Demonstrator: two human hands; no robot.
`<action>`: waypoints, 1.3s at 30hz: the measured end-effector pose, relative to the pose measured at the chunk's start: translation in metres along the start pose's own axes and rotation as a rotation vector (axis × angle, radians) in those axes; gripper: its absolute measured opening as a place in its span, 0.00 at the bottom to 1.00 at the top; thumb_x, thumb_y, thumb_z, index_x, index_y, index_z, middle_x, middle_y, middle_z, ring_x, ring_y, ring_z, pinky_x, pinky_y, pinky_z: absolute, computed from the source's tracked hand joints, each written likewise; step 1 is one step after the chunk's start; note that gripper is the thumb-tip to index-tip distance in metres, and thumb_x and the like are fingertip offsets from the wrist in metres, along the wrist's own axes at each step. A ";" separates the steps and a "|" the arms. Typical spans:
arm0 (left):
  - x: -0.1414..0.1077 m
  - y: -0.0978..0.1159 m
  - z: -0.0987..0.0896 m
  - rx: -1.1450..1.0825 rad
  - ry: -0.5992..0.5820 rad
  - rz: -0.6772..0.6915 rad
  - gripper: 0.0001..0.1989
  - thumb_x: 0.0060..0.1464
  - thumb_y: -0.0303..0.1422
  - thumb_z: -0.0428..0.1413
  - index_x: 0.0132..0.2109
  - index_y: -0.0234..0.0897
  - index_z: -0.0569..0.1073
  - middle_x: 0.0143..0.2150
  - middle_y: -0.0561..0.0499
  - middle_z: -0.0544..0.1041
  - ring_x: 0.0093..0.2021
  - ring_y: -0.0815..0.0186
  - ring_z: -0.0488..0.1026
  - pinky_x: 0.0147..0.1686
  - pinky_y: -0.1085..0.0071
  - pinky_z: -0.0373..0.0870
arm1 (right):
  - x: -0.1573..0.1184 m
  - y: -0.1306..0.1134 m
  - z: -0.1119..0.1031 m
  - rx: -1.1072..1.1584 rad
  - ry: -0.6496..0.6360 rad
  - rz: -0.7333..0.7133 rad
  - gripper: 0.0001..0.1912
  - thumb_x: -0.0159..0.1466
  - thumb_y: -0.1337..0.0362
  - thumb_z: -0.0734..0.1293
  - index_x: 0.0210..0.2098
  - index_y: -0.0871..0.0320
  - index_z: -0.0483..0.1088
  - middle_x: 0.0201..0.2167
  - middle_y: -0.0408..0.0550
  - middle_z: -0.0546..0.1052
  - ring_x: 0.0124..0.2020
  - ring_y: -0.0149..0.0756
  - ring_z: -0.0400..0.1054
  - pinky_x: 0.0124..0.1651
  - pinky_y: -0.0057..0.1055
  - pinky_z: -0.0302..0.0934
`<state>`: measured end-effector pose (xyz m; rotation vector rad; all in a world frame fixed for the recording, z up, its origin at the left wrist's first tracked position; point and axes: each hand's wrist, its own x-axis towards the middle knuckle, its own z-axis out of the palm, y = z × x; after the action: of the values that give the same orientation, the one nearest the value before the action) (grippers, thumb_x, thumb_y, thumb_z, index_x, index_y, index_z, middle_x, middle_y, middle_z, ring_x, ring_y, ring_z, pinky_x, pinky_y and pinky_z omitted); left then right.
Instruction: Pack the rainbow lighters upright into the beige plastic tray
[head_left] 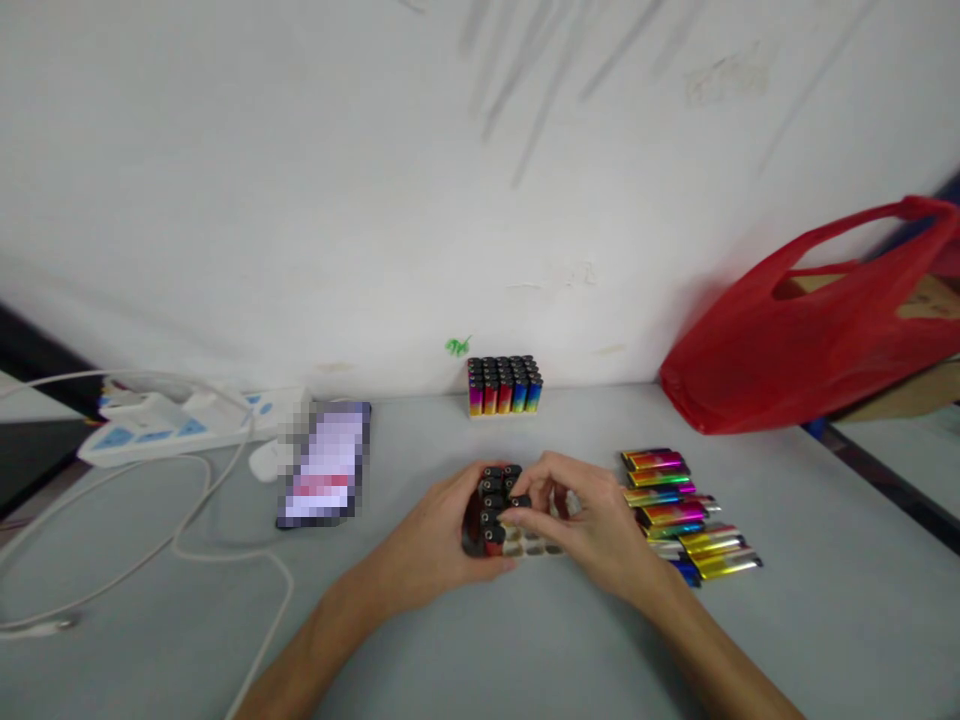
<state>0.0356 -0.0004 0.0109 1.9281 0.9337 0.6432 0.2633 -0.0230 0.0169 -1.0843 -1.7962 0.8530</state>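
Note:
My left hand wraps round the left side of a pale tray, where several black-topped lighters stand upright. The tray's front right slots hold no lighters. My right hand pinches a lighter by its black top, over the middle of the tray. Part of the tray is hidden behind my right fingers. To the right of that hand, several shiny coloured lighters lie in a loose pile on the grey table.
A filled block of lighters stands by the wall. On the left are a phone, a white power strip and loose white cables. A red bag with cardboard in it sits at the back right.

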 end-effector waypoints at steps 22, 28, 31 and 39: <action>-0.001 -0.004 0.000 -0.024 -0.008 -0.065 0.40 0.50 0.29 0.76 0.67 0.44 0.72 0.60 0.47 0.83 0.57 0.49 0.83 0.60 0.56 0.80 | 0.003 0.017 -0.002 -1.308 0.429 0.526 0.28 0.75 0.52 0.65 0.64 0.70 0.73 0.69 0.82 0.69 0.68 0.80 0.65 0.67 0.64 0.54; -0.001 -0.002 -0.001 -0.019 -0.006 -0.086 0.39 0.50 0.29 0.75 0.67 0.44 0.73 0.60 0.46 0.83 0.58 0.48 0.83 0.61 0.55 0.80 | 0.000 0.035 -0.015 -1.327 0.441 0.582 0.32 0.77 0.48 0.61 0.63 0.71 0.74 0.66 0.86 0.71 0.68 0.84 0.64 0.66 0.73 0.52; -0.002 -0.002 -0.001 -0.020 -0.007 -0.079 0.40 0.50 0.29 0.75 0.68 0.44 0.72 0.60 0.46 0.83 0.58 0.47 0.83 0.60 0.55 0.80 | -0.001 0.043 -0.029 -1.242 0.450 0.535 0.34 0.78 0.47 0.57 0.62 0.70 0.76 0.61 0.88 0.74 0.63 0.83 0.69 0.60 0.77 0.57; -0.002 -0.003 0.000 -0.009 0.002 -0.050 0.38 0.50 0.27 0.74 0.67 0.43 0.72 0.60 0.47 0.83 0.58 0.50 0.82 0.58 0.59 0.79 | -0.046 0.039 -0.057 -1.167 0.305 0.518 0.42 0.74 0.32 0.57 0.76 0.50 0.67 0.75 0.72 0.66 0.71 0.81 0.63 0.64 0.79 0.56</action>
<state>0.0337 -0.0007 0.0086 1.8909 0.9755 0.6195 0.3403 -0.0431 -0.0079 -2.3215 -1.7218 -0.2301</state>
